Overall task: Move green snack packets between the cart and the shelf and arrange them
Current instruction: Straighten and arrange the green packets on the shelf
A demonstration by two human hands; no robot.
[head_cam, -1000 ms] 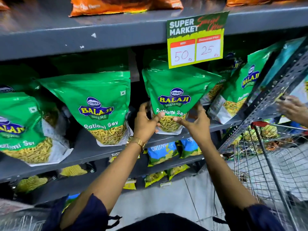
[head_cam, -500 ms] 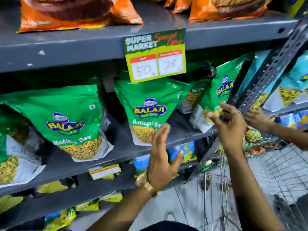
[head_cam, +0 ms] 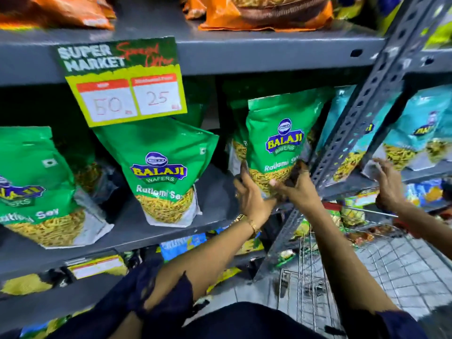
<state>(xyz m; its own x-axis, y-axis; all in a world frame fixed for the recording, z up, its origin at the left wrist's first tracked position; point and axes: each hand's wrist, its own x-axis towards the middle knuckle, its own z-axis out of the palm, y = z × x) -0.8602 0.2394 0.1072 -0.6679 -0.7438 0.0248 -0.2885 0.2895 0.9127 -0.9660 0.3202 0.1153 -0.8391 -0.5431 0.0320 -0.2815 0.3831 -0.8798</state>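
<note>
Three green Balaji snack packets stand upright on the grey shelf (head_cam: 215, 192): one at the left (head_cam: 31, 182), one in the middle (head_cam: 161, 165) under the price card, and one at the right (head_cam: 276, 140) beside the slanted upright. My left hand (head_cam: 252, 196) grips the right packet's lower left edge. My right hand (head_cam: 299, 189) grips its lower right corner. More green packets sit half hidden behind the front row. The wire cart (head_cam: 381, 265) stands low at the right, with a few packets inside.
A perforated grey upright (head_cam: 367, 113) slants past the right packet. Another person's hand (head_cam: 389, 184) touches a teal packet (head_cam: 415, 133) on the neighbouring shelf. Orange packets (head_cam: 264, 13) lie on the shelf above. A price card (head_cam: 122, 81) hangs from that shelf's edge.
Both hands left the middle green packet and moved right onto the right green packet. That packet now stands more upright. The view has swung to the right.
</note>
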